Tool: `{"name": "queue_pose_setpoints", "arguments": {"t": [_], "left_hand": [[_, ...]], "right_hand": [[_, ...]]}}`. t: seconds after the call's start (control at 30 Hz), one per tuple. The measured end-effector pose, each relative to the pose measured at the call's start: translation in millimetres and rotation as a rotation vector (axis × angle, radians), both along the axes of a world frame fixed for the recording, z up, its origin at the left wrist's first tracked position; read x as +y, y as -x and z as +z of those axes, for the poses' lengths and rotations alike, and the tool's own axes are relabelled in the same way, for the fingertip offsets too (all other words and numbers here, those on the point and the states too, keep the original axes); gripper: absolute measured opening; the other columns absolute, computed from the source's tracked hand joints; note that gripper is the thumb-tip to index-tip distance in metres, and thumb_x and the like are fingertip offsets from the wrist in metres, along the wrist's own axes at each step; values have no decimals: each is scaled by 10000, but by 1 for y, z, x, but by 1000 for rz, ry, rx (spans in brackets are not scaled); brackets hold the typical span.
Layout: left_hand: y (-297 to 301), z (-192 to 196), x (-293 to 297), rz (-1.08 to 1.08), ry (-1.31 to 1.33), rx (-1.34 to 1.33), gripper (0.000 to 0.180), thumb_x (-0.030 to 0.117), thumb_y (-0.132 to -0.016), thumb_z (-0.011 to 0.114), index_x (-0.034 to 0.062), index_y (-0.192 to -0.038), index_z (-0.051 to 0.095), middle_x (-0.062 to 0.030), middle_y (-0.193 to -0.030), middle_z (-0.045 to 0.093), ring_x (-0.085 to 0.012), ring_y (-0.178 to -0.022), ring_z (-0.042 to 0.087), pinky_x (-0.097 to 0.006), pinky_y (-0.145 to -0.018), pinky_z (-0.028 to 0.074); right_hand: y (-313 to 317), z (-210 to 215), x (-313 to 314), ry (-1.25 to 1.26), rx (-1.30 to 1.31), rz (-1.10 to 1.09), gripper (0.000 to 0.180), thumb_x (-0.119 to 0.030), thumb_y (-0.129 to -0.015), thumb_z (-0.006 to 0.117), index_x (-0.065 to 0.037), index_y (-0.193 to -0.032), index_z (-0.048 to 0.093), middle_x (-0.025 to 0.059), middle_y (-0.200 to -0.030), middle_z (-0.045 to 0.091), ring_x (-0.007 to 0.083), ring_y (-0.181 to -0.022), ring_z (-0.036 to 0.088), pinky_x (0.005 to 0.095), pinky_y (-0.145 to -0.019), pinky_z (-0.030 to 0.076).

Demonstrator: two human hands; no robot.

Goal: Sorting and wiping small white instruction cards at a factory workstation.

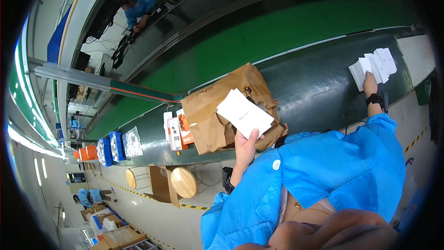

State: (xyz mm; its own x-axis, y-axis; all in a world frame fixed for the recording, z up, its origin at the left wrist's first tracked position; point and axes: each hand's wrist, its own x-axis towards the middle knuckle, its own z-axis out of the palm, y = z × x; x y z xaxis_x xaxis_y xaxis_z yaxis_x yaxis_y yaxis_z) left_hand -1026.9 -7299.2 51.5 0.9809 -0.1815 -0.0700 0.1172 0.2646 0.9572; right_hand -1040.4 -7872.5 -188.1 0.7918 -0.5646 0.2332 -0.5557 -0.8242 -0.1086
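My left hand (246, 147) is closed on a few white booklets (245, 115), thumb on top, held fanned over a torn brown paper bag (208, 111). Small print shows on the top booklet. The bag lies on the dark green bench with its torn mouth toward me. My right hand (370, 84) is stretched far to the right, gripping at the near edge of a row of stacked white booklets (381, 65). Its thumb shows on top of the stack; the other fingers are mostly hidden.
Left of the bag stand orange-and-white boxes (186, 127), then clear plastic bags (132, 142) and blue bins (115, 146). A metal post (111, 84) crosses behind. Wooden stools (183, 182) and an open carton (162, 183) are below the bench. A co-worker (138, 9) sits across the line.
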Motion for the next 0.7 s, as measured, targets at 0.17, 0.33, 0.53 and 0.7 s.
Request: {"name": "queue_pose_setpoints", "arguments": {"t": [0.17, 0.33, 0.53, 0.7], "left_hand": [[-2, -6, 0, -2, 2, 6, 258, 91, -831, 514, -3, -1060, 440, -81, -958, 551, -132, -777, 532, -257, -646, 464], [-2, -2, 2, 1, -74, 13, 343, 127, -807, 553, 8, -1099, 416, -69, -939, 551, -134, -770, 532, -250, -616, 447], [-9, -3, 0, -66, -91, -36, 259, 84, -826, 523, 0, -1055, 435, -70, -934, 552, -114, -741, 520, -237, -638, 444], [-24, -3, -10, -160, -81, -141, 254, 83, -830, 521, 11, -1059, 438, -59, -942, 547, -107, -747, 517, -228, -639, 441]], "right_hand": [[8, -8, -6, -15, 38, -29, 269, -45, -807, 343, -16, -1034, 483, 149, -1026, 534, 295, -949, 525, 408, -769, 444], [0, 27, 19, 60, 181, -83, 276, -44, -803, 356, -43, -1054, 471, 112, -1082, 504, 271, -973, 507, 399, -752, 455], [-55, 184, 199, -431, -362, 570, 478, -115, -643, 639, -10, -1081, 481, 161, -1095, 484, 302, -1032, 472, 366, -870, 394], [-64, 263, 333, -1391, 91, 1209, 436, -222, -821, 530, -23, -1190, 405, 94, -961, 585, 145, -795, 578, 276, -691, 463]]}}
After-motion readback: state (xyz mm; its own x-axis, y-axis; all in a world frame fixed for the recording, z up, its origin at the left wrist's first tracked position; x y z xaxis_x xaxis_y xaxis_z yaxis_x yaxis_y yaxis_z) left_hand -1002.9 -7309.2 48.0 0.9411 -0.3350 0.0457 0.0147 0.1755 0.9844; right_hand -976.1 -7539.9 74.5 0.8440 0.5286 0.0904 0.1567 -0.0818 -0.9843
